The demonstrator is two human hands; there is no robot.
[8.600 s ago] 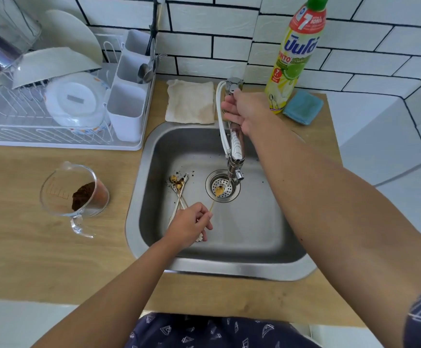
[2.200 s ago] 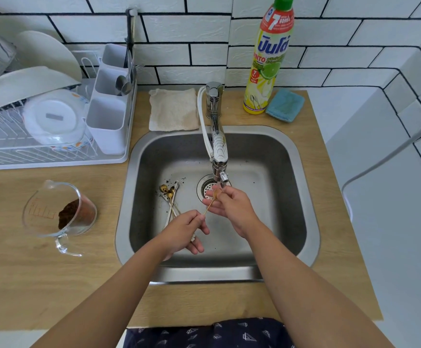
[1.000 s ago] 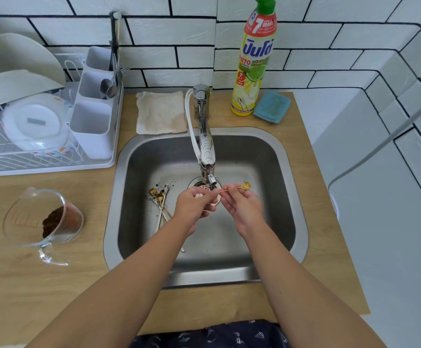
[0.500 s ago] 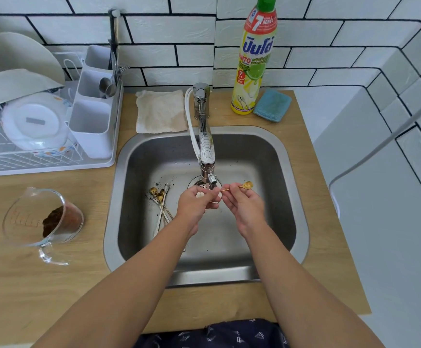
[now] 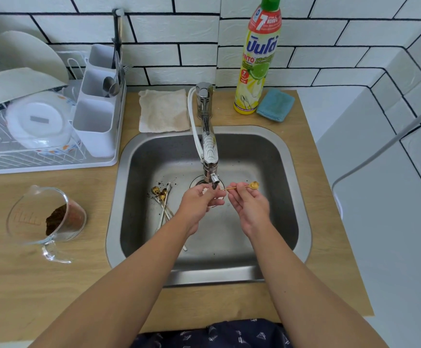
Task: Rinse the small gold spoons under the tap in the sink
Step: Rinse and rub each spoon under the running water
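My right hand pinches a small gold spoon by its thin handle, bowl pointing right, just right of the tap nozzle. My left hand is curled under the nozzle, fingers touching the handle's left end. Several more dirty gold spoons lie in a heap on the sink floor to the left, with dark crumbs around them. The steel sink fills the middle of the view.
A glass measuring jug with brown powder stands on the wooden counter at left. A dish rack with plates and a cutlery holder sits behind it. A cloth, a dish soap bottle and a blue sponge line the back edge.
The spoon went from my left hand under the tap to my right hand, which now holds it level with the bowl to the right. In the last second both hands barely moved.
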